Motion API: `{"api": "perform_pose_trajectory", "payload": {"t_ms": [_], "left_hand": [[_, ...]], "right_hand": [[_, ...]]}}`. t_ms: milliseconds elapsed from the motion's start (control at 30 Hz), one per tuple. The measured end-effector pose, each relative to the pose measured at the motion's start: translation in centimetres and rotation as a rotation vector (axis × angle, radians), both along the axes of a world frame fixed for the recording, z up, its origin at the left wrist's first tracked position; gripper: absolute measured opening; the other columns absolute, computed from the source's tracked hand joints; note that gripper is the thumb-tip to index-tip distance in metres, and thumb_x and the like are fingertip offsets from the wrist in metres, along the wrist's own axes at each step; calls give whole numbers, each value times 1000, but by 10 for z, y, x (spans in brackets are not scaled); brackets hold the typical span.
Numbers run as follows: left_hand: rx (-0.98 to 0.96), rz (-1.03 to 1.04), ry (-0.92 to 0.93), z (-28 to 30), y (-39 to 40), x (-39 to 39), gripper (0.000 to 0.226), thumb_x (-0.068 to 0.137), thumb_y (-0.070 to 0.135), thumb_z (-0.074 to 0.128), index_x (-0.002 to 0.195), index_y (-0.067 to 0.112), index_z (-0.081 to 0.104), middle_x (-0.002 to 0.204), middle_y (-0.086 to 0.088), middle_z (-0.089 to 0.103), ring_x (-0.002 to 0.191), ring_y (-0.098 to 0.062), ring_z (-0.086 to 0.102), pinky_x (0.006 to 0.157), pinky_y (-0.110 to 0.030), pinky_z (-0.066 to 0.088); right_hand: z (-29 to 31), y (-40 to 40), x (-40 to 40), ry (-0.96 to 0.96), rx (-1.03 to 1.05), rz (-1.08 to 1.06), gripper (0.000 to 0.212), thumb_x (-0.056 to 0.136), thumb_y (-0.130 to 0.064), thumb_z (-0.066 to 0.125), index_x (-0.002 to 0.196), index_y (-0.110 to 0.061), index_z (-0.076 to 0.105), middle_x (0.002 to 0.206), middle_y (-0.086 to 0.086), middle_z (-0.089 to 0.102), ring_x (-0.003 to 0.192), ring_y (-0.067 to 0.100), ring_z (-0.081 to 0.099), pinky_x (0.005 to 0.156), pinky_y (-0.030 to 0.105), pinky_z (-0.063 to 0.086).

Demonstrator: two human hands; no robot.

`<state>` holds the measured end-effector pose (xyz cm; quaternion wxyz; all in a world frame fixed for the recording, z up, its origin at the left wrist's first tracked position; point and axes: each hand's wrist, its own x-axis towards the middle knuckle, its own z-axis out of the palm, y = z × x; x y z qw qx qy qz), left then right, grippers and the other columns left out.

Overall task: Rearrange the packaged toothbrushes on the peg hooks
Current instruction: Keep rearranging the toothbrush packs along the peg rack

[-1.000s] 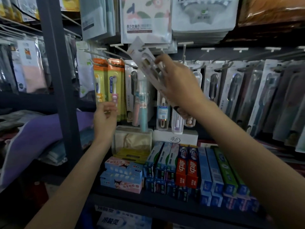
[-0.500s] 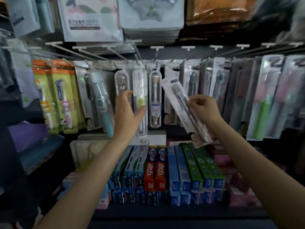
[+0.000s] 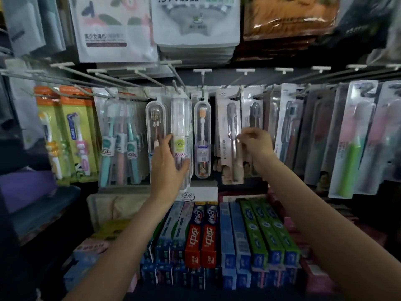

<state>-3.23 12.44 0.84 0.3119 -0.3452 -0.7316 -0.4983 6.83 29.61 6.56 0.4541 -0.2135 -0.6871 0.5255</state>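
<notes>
On the peg hooks (image 3: 201, 83) at mid-height hangs a row of packaged toothbrushes. The left hand (image 3: 168, 161) holds a tall clear case (image 3: 180, 135) — a rounded plastic tube with a yellow-green round label and "10000" printed below it — thumb on its right edge, fingers along its left, near its lower half. The case hangs upright from its hook, between a clear case (image 3: 155, 127) with a pale brush and another (image 3: 202, 137) with an orange-tipped brush. The right hand (image 3: 255, 144) pinches the right edge of a white card pack (image 3: 230, 140), fingers curled; the pack holds a grey brush under a blister and hangs straight on its hook, just beside more grey-brush packs (image 3: 253, 114). Below, toothpaste boxes (image 3: 217, 240) lie in rows on the shelf — red, blue and green.
</notes>
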Motion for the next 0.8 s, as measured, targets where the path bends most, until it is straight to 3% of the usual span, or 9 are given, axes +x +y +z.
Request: {"api": "perform_pose_trajectory", "payload": {"t_ms": [133, 267, 333, 400, 500, 600, 667, 800], "left_hand": [[12, 45, 44, -7, -3, -5, 56, 85, 22, 62, 133, 10, 36, 120, -7, 48, 103, -6, 37, 89, -22, 32], [49, 39, 53, -10, 2, -4, 54, 85, 20, 63, 131, 8, 38, 117, -11, 48, 103, -16, 43, 88, -30, 38], [84, 5, 46, -11, 6, 0, 53, 85, 18, 63, 130, 6, 38, 117, -12, 47, 104, -17, 44, 87, -30, 39], [108, -26, 39, -13, 11, 4, 53, 86, 17, 63, 130, 6, 37, 116, -12, 47, 106, -23, 48, 88, -33, 42], [120, -36, 17, -14, 15, 5, 54, 86, 19, 61, 132, 7, 36, 118, -13, 46, 108, -27, 50, 90, -41, 46], [115, -35, 14, -15, 15, 3, 53, 87, 20, 60, 132, 10, 35, 118, -13, 46, 108, -29, 50, 88, -48, 47], [104, -24, 6, -15, 13, 3, 53, 87, 19, 60, 132, 10, 35, 118, -14, 46, 109, -30, 49, 90, -47, 46], [64, 14, 20, -13, 9, 2, 53, 87, 18, 60, 133, 7, 36, 118, -15, 47, 110, -27, 45, 85, -27, 37]], "right_hand": [[-17, -3, 13, -73, 118, -3, 20, 91, 0, 50, 108, -7, 55, 89, -1, 55, 93, 17, 56, 88, 30, 49], [-21, -12, 33, -63, 375, -16, 18, 90, 3, 49, 101, -10, 53, 90, 1, 57, 86, 14, 57, 79, 24, 50], [-20, -14, 45, 13, 531, -123, 18, 90, 1, 49, 103, -10, 55, 90, -3, 57, 79, 2, 54, 72, 11, 47], [-18, -10, 54, 138, 586, -275, 18, 89, -1, 51, 105, -10, 55, 98, -2, 54, 79, -1, 51, 71, 7, 44], [-17, 3, 62, 206, 475, -472, 33, 86, -5, 58, 117, -9, 47, 116, 1, 38, 102, 14, 46, 90, 19, 40], [-25, 17, 64, 30, 275, -437, 60, 83, -14, 66, 133, -8, 34, 133, 10, 36, 123, 24, 36, 104, 31, 34], [-32, 19, 66, 2, 149, -333, 67, 83, -18, 67, 138, -9, 29, 133, 9, 43, 121, 19, 41, 102, 32, 38], [-41, 19, 67, 61, 114, -342, 47, 86, -15, 63, 128, -10, 43, 112, 7, 55, 101, 18, 54, 85, 29, 46]]}}
